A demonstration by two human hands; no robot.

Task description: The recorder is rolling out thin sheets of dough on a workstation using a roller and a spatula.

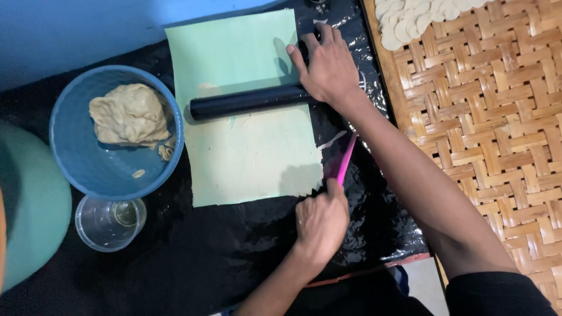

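Trimming the green sheet's (246, 111) edge: left hand (321, 222) grips a pink scraper (344, 161), right hand (328, 67) presses flat, fingers spread, on the black roller (246, 102) lying across that sheet.

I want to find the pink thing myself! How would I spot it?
Find the pale green sheet on the black plastic cover. At the sheet's right edge, the left hand holds a thin pink blade. It is the only bright pink thing, unlike the black roller under the right hand.

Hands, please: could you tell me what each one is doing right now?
Left hand: closed on the pink scraper.
Right hand: open, pressing the black rolling pin.
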